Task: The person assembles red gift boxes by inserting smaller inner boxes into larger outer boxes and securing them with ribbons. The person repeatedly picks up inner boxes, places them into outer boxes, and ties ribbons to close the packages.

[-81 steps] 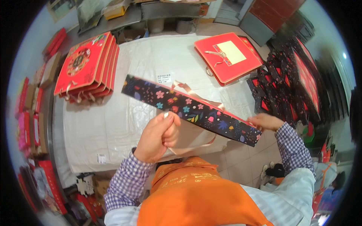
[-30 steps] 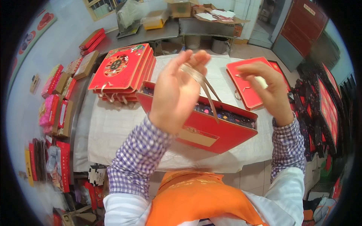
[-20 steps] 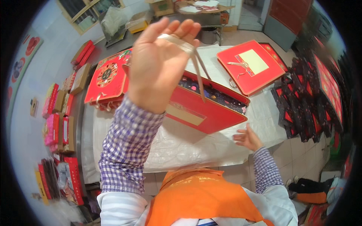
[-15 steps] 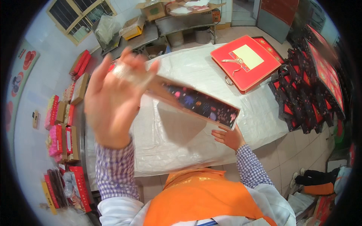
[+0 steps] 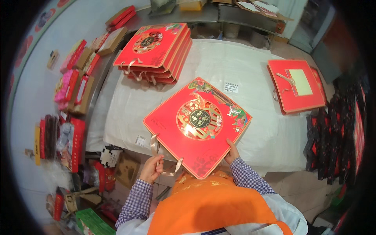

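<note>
A flat, square red gift box [image 5: 164, 127] is in front of me, turned cornerwise, its lid showing a round gold-and-black emblem and colourful floral corners. My left hand [image 5: 152, 168] is closed on the ribbon handle [image 5: 154, 144] at its left lower edge. A loop of that ribbon hangs beside the fingers. At the lower right edge my right hand [image 5: 232, 152] grips the box, thumb on top and the other fingers hidden beneath. Whether the box touches the table cannot be told.
Several similar red boxes are stacked [image 5: 156, 51] at the table's far left. Another red box with a cream panel [image 5: 301, 82] lies on the right. Dark patterned trays [image 5: 333, 137] pile up beyond it. Packaging lines the left wall. Two white labels lie on the pale table cover [image 5: 211, 58].
The box was tilted with a dark patterned side showing; now its red lid faces up. My raised, blurred left hand came down to the ribbon. My right hand, fingers spread before, now grips the edge.
</note>
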`<state>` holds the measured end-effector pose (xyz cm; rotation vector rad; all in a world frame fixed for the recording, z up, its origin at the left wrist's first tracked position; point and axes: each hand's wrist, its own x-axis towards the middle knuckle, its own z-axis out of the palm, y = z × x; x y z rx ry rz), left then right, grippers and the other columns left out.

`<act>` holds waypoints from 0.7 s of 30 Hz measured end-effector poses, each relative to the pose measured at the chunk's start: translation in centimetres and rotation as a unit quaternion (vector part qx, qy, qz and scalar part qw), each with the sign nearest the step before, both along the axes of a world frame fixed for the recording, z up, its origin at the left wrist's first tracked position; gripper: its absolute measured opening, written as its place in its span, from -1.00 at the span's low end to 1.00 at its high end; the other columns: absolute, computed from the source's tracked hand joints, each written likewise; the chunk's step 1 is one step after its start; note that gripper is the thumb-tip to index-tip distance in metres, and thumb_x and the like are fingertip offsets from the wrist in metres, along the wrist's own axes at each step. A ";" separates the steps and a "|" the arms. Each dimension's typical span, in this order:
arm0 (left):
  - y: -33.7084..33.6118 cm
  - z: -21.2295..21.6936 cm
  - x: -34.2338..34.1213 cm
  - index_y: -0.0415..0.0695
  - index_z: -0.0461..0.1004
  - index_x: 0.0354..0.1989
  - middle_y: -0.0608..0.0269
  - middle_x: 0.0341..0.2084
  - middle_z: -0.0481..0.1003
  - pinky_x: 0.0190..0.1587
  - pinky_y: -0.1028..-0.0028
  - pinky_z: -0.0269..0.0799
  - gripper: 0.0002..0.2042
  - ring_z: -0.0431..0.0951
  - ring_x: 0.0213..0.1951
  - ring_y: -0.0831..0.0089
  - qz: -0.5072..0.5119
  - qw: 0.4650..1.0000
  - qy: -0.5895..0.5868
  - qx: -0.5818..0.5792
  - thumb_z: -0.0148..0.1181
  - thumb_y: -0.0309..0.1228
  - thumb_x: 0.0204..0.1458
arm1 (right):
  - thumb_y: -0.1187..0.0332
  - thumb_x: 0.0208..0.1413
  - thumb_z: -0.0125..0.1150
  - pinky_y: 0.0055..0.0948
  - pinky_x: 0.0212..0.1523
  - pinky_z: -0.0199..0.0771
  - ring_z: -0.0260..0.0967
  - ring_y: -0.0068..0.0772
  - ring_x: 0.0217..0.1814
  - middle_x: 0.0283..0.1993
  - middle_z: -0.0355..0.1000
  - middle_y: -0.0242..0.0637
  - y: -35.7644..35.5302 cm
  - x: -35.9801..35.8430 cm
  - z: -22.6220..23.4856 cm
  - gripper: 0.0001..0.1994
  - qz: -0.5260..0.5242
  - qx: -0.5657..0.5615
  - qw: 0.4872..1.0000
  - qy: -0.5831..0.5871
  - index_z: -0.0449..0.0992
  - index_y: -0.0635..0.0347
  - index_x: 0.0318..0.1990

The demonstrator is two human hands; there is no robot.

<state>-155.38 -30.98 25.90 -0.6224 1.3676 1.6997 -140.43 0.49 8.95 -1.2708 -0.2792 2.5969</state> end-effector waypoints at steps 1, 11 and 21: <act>-0.8 -0.9 0.2 -0.14 0.37 -0.38 0.35 -0.59 0.31 -0.73 0.63 0.00 -0.75 0.09 -0.72 0.70 -0.018 1.000 0.005 -0.006 0.14 -0.22 0.19 | 0.31 0.14 0.23 -0.09 0.24 0.37 0.31 -0.13 0.22 0.17 0.34 -0.08 0.0 0.0 -0.7 -0.49 0.004 0.006 1.000 0.001 0.23 0.22 0.20; 0.7 -14.9 -2.0 -0.19 0.17 0.26 0.17 -0.09 0.50 -0.03 0.29 0.46 -0.41 0.52 -0.07 0.29 -0.045 0.976 -0.129 0.169 0.05 -0.03 0.21 | 0.47 0.12 0.17 -0.09 0.23 0.38 0.21 -0.08 0.29 0.28 0.16 -0.11 0.1 -0.7 -0.7 -0.40 -0.013 0.140 0.989 -0.041 0.04 0.12 0.28; 9.3 -13.4 -4.1 -0.28 0.41 0.04 0.21 -0.24 0.54 -0.20 0.45 0.51 -0.63 0.52 -0.26 0.51 -0.236 0.958 -0.077 0.146 0.22 -0.32 0.13 | 0.35 0.12 0.19 -0.21 0.14 0.44 0.33 -0.20 0.18 0.15 0.33 -0.13 3.2 0.1 7.6 -0.46 -0.079 0.332 0.933 -0.117 0.19 0.26 0.23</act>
